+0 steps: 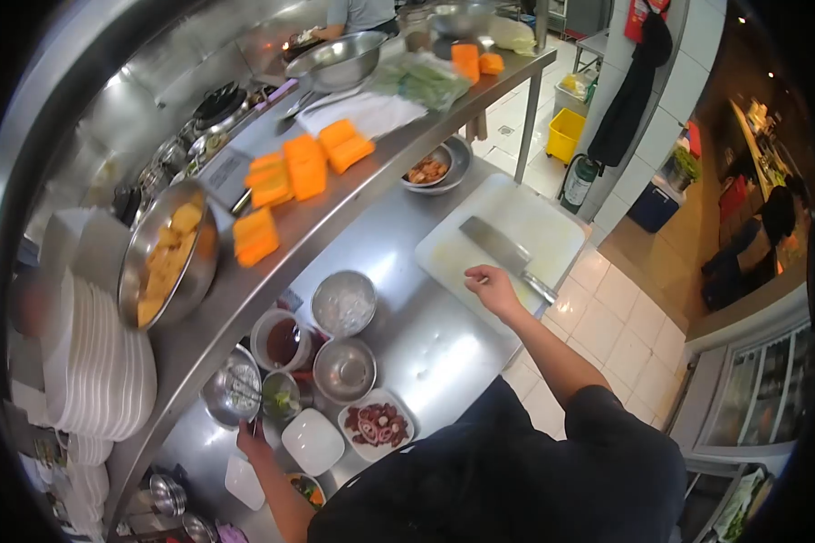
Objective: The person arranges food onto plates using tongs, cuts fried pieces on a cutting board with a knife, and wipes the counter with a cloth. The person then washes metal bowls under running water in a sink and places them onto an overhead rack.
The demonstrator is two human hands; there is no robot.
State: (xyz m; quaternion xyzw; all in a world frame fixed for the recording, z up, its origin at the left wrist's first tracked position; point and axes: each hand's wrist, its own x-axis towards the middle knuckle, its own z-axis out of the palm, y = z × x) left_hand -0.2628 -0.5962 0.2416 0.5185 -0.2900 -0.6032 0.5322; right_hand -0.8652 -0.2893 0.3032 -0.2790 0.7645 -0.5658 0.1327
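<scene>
My left hand is at the lower edge of a steel mixing bowl, closed on what looks like the handle of a whisk whose wires rest in the bowl. Over the white cutting board is my right hand, its fingers curled in with nothing visible in them. A cleaver lies flat on the board beyond that hand, its handle pointing right. Close to the mixing bowl stand a tub of dark red liquid and a small container with something green.
Two steel bowls, a square white dish and a dish of meat with onion rings crowd the counter. The raised shelf holds orange pumpkin pieces, a bowl of yellow chunks and stacked white plates. Another person stands behind.
</scene>
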